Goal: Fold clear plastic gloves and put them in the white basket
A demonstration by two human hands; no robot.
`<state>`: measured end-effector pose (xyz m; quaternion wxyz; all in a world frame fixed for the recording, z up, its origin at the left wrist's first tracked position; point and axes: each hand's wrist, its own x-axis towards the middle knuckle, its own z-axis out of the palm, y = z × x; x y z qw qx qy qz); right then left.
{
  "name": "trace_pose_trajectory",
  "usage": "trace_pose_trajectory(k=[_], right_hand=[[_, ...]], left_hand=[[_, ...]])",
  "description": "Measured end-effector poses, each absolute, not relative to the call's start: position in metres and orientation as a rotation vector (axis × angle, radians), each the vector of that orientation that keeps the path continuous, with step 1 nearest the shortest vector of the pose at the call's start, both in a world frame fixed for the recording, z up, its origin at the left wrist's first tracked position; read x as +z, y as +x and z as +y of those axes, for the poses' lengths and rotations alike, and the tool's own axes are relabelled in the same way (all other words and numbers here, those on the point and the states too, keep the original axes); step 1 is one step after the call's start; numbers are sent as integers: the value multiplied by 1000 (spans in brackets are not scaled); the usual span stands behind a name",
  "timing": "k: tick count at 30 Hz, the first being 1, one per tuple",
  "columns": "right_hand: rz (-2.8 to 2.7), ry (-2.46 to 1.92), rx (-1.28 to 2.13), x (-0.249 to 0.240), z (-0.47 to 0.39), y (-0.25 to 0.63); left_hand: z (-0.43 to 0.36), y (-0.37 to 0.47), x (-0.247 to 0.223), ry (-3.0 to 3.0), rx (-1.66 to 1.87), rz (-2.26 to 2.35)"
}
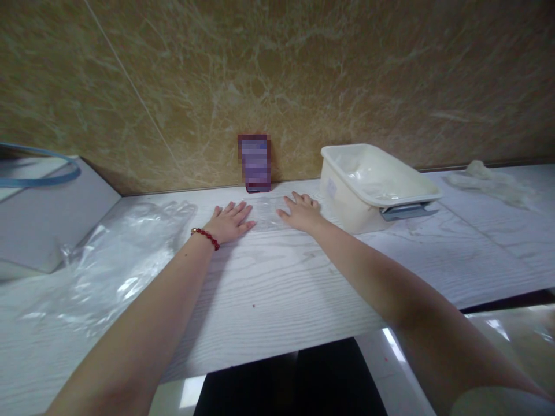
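Note:
A clear plastic piece (266,214) lies flat on the pale wood-grain table (269,312), between my two hands. My left hand (229,222), with a red bead bracelet at the wrist, rests palm down at its left end, fingers spread. At its right end my right hand (301,212) also lies palm down with fingers apart. Neither hand grips anything. Just behind the plastic, a phone-like object (255,163) with a blurred face leans upright against the wall.
Right of my right hand stands a white tub (359,205) with a grey latch. Crumpled clear bags (125,260) lie at left, beside a white box (39,231) with a blue band. A whitish crumpled item (489,182) lies far right. A marbled wall (277,75) backs the table.

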<state>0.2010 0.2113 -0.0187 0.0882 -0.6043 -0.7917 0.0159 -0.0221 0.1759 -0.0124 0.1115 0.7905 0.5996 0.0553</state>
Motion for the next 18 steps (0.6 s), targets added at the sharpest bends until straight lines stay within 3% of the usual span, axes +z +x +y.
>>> trace_pose_trajectory(k=[6,12,18], right_hand=[[-2379,-1844,35,-18,209,201],[-2401,-1861,12,-17,208,199],[-2396,-1850,-2,-19,207,199]], left_hand=[[171,-30,-7,2376,-14,1800],[168,-5,-5,2608,131,1747],[170,18,-6,2680,51,1636]])
